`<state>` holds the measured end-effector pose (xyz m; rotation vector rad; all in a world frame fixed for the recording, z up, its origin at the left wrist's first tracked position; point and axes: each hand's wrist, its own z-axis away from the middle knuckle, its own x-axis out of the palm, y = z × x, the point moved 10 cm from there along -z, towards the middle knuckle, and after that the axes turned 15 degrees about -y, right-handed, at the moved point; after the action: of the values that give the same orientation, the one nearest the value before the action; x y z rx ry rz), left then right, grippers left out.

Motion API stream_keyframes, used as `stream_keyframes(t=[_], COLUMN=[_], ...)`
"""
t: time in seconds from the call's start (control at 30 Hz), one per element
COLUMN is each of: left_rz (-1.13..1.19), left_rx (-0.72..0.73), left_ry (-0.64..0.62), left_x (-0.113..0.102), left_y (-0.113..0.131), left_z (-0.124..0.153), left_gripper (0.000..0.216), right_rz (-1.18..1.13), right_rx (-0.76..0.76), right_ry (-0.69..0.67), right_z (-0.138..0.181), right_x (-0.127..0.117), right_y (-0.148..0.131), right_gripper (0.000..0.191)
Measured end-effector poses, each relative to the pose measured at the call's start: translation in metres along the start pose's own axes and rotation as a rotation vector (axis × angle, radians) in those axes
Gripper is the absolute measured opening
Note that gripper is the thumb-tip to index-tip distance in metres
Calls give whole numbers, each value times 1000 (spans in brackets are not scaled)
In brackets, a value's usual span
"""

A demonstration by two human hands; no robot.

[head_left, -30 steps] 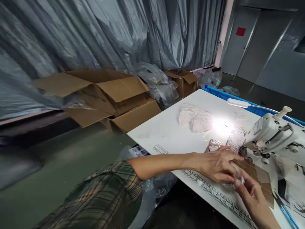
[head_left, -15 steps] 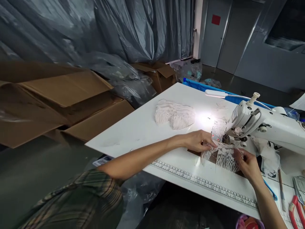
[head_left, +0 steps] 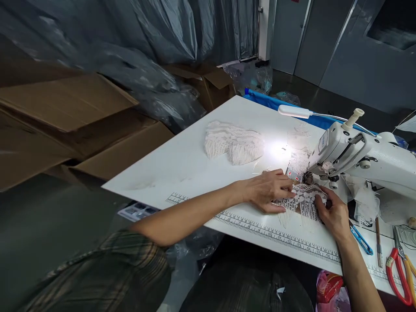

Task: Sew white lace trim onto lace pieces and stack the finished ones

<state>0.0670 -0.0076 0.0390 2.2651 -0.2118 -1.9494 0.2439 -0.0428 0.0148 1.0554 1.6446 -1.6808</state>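
A piece of white fringed lace trim (head_left: 307, 200) lies on the white table just in front of the sewing machine (head_left: 338, 147). My left hand (head_left: 269, 191) rests flat over the lace's left end, fingers stretched out and pressing on it. At the right end, my right hand (head_left: 334, 213) pinches the lace edge between thumb and fingers. The lace's upper scalloped edge sits close to the needle area, which is partly hidden. Farther back on the table is a stack of similar fringed lace (head_left: 232, 143).
A lit lamp (head_left: 294, 111) shines beside the machine. A printed ruler (head_left: 276, 235) runs along the table's front edge. A blue cutter (head_left: 361, 238), a brown-handled tool (head_left: 378, 242) and red-handled scissors (head_left: 399, 271) lie at right. Cardboard boxes (head_left: 123, 149) stand left of the table.
The lace has gone from being lifted between both hands to lying flat on the table. My left hand has spread out over it. The view has tilted downward.
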Motion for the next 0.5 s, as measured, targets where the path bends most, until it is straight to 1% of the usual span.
stream_keyframes(t=[0.07, 0.13, 0.2, 0.27, 0.37, 0.43, 0.5], left_rz=[3, 11, 12, 10, 60, 153, 303], left_rx=[3, 26, 42, 24, -26, -57, -125], left_ry=[37, 53, 34, -2, -32, 2, 75], left_x=[-4, -2, 5, 15, 24, 19, 8], left_y=[5, 8, 10, 8, 1, -5, -14], left_z=[0, -2, -5, -8, -11, -9, -4], left_gripper=[28, 26, 27, 32, 34, 32, 35], right_rz=[0, -11, -55, -142, -314, -393, -420], right_rx=[11, 21, 24, 33, 58, 63, 45], right_ry=[15, 30, 49, 58, 14, -45, -96], right_z=[1, 1, 2, 2, 0, -4, -7], right_x=[0, -1, -2, -3, 3, 10, 19], right_y=[4, 7, 10, 12, 14, 7, -8], right_gripper=[50, 51, 52, 54, 58, 60, 60])
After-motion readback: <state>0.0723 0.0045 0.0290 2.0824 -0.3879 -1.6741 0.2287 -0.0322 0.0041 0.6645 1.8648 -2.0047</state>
